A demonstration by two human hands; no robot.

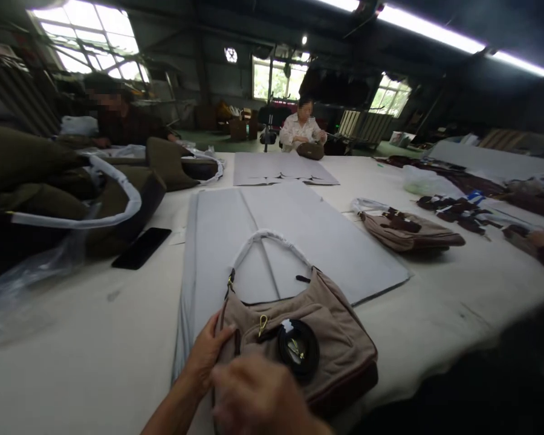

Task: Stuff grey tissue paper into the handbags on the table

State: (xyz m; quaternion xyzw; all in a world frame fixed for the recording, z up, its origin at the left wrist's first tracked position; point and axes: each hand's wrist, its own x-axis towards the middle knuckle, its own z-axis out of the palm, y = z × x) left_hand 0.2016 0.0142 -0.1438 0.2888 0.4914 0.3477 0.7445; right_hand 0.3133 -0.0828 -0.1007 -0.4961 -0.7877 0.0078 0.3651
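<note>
A tan fabric handbag [330,326] with a white-wrapped handle [272,241] lies on a grey sheet [299,241] at the near edge of the white table [95,350]. A coiled black strap [298,349] with gold clasps rests on top of the bag. My left hand [206,353] grips the bag's left edge, thumb on the fabric. Blurred and close to the camera, my right hand [258,399] hovers over the bag's near side, just beside the coiled strap; whether it holds anything is unclear.
A black phone [141,248] lies left of the sheet. Olive bags with wrapped handles [72,193] pile at the left. Another tan bag [410,232] and dark straps [453,211] lie to the right. One person sits at the far end [301,127], another at the far left [118,121].
</note>
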